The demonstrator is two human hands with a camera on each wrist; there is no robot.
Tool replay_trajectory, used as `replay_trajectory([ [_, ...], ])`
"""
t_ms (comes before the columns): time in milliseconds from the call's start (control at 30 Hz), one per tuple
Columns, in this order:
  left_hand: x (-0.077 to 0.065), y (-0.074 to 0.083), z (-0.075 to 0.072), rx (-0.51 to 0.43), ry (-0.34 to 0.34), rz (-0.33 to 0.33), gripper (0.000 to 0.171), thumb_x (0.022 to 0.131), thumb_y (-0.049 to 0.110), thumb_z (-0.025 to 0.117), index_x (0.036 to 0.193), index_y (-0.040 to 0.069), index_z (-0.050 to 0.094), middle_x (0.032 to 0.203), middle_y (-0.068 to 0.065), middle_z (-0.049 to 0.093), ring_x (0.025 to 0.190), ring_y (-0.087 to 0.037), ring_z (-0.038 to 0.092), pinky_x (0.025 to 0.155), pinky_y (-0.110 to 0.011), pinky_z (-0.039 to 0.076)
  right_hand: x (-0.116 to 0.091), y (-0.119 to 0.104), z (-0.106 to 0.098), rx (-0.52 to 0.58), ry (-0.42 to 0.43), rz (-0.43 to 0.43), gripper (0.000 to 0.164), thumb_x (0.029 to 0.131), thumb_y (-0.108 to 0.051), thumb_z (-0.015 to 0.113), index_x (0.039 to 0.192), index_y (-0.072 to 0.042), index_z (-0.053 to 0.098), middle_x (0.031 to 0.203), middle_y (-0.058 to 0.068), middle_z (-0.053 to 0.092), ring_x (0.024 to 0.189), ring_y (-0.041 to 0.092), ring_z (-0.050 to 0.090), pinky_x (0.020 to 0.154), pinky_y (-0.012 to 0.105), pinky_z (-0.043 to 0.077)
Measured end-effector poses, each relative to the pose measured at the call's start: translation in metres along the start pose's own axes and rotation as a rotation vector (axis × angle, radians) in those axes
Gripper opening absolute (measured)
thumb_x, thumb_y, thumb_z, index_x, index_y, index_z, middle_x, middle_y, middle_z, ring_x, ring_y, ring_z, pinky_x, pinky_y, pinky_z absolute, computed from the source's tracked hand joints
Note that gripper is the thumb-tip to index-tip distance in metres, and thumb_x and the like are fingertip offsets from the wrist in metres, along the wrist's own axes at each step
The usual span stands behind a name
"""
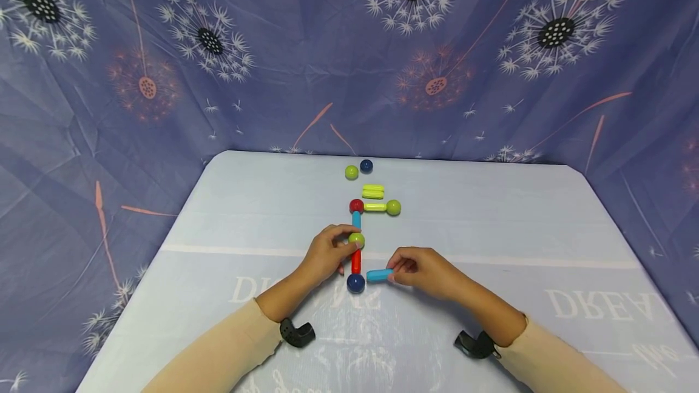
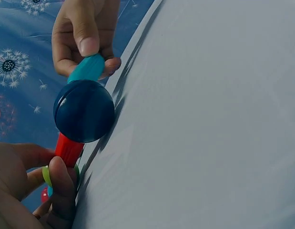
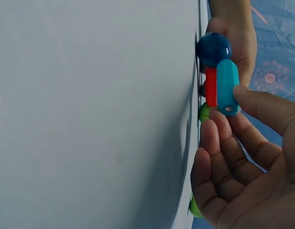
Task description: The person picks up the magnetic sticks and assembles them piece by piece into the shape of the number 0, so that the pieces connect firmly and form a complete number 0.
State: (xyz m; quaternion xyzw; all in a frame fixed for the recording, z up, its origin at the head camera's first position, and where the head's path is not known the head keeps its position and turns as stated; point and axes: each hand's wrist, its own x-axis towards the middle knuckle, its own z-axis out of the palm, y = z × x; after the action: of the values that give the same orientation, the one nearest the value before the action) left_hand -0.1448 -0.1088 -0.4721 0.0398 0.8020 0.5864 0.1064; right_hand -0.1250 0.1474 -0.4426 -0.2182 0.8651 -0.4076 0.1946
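My right hand [image 1: 423, 272] pinches a blue stick [image 1: 379, 275] against the dark blue ball [image 1: 355, 283]; my left hand [image 1: 326, 253] grips the green ball [image 1: 357, 239] on the desk [image 1: 491, 229].

Left hand [image 1: 327, 253]: fingers curled on the green ball [image 1: 357, 239] in the middle of the chain
Right hand [image 1: 423, 272]: pinches 1 end of a blue rod [image 1: 378, 275]; its other end meets the navy ball [image 1: 355, 283]
Chain: red ball [image 1: 356, 205] at the far end; blue stick [image 1: 357, 221]; green ball; red rod [image 1: 356, 261]; navy ball nearest the person
Branch: yellow rod [image 1: 375, 207] runs right from the red ball to a green sphere [image 1: 393, 207]
Spares: 2 yellow rods [image 1: 373, 191] stacked just beyond; 2 loose balls [image 1: 358, 169] near the far edge
Table [image 1: 491, 229]: pale blue cloth; printed letters
Backdrop [image 1: 273, 47]: purple dandelion fabric
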Motion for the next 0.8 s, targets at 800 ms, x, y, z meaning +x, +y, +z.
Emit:
replay_trajectory([
  [800, -0.0003, 0.0003, 0.001, 0.01, -0.005, 0.0, 0.032, 0.094, 0.018, 0.072, 0.126, 0.016, 0.069, 0.116, -0.013, 0.055, 0.047, -0.013, 0.053, 0.045, -0.023, 0.049, -0.0042, 0.0034, 0.0107, 0.04, -0.049, 0.0, 0.011, 0.091, -0.023, 0.076, 0.1, -0.019, 0.07, 0.086, -0.006, 0.065, 0.078, 0.008, 0.06, 0.07, 0.022, 0.052],
])
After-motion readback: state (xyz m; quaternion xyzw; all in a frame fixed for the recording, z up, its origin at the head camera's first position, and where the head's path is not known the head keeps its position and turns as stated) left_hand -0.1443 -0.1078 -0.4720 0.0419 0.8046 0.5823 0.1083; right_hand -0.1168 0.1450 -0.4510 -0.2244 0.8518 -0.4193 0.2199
